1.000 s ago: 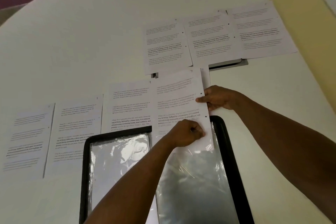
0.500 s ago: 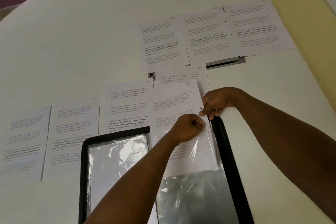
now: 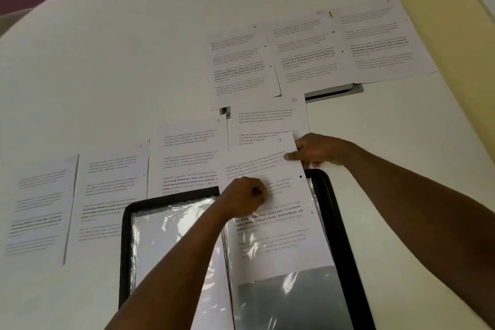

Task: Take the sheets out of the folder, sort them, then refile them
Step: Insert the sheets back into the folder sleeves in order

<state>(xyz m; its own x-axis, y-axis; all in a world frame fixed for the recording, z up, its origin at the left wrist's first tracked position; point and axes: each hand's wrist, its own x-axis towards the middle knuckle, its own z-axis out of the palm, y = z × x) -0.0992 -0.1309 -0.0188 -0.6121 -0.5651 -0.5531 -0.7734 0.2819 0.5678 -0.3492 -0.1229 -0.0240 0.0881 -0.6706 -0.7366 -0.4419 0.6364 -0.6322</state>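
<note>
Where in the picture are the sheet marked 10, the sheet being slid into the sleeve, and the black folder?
Sheet marked 10 (image 3: 267,118), head view, upper text block.
Sheet being slid into the sleeve (image 3: 284,222), head view, bold paragraph mid-page.
Black folder (image 3: 340,249), head view, right border.

Two bare forearms enter from the bottom edge, one from lower left of centre, one from the right. No sleeves in view on either arm; both are uncovered from the frame edge to the wrist. Left hand (image 3: 245,197): no ring, watch or band visible on the knuckles or wrist. Right hand (image 3: 317,151): likewise bare, no jewellery or glove seen. Fingernails too small to make out.
</note>
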